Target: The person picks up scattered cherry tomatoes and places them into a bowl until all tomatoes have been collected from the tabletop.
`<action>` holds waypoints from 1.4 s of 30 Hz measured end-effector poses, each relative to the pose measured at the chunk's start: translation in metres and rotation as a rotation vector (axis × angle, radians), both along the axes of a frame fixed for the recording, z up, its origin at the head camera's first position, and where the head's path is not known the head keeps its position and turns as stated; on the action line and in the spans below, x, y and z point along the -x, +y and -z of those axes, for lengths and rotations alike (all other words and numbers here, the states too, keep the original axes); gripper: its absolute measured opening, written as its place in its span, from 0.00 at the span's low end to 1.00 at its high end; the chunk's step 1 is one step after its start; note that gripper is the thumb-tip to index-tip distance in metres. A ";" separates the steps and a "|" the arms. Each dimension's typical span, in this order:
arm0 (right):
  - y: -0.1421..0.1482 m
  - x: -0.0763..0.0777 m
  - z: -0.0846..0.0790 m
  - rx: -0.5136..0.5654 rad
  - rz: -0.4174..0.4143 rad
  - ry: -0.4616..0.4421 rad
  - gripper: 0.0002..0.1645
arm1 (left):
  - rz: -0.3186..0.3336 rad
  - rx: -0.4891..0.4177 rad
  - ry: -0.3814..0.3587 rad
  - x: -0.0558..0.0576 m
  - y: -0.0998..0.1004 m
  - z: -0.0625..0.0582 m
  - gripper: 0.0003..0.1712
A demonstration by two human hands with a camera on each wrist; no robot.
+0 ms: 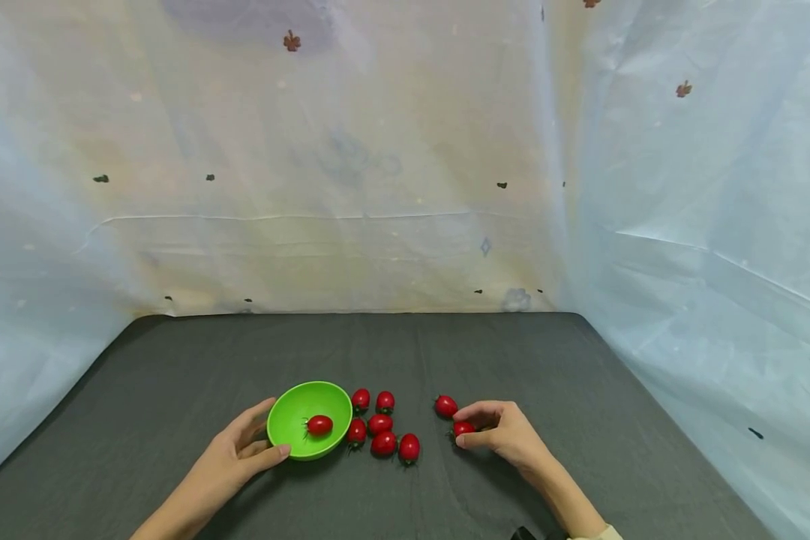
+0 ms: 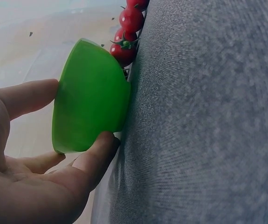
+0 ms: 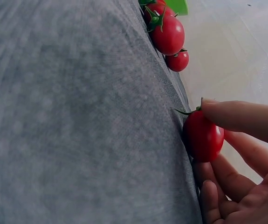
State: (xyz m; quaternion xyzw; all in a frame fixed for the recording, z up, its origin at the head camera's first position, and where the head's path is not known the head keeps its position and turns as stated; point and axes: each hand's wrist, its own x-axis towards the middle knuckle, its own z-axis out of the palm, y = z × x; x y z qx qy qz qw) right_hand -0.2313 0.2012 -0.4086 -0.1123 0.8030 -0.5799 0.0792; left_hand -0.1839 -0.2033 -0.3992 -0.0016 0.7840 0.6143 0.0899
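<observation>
A green bowl [image 1: 286,420] stands on the grey cloth with one cherry tomato [image 1: 320,425] lying in it. My left hand [image 1: 232,450] holds the bowl from the left, thumb at the near side and fingers round the far side. In the left wrist view the same hand [image 2: 45,172] grips the bowl's outer wall [image 2: 89,98]. Over on the right, my right hand [image 1: 506,435] pinches a cherry tomato [image 1: 463,429] between thumb and fingers. The right wrist view shows this tomato [image 3: 203,136] low at the cloth, its green stem by the thumb.
Several cherry tomatoes [image 1: 383,444] lie in a group just right of the bowl. A single cherry tomato [image 1: 446,406] lies just beyond my right fingertips. The grey cloth [image 1: 297,345] covers the table, and pale patterned sheeting [image 1: 378,255] hangs behind and at both sides.
</observation>
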 end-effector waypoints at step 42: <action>0.000 0.000 -0.001 -0.056 0.089 0.011 0.19 | -0.004 0.008 0.004 0.000 0.001 0.000 0.47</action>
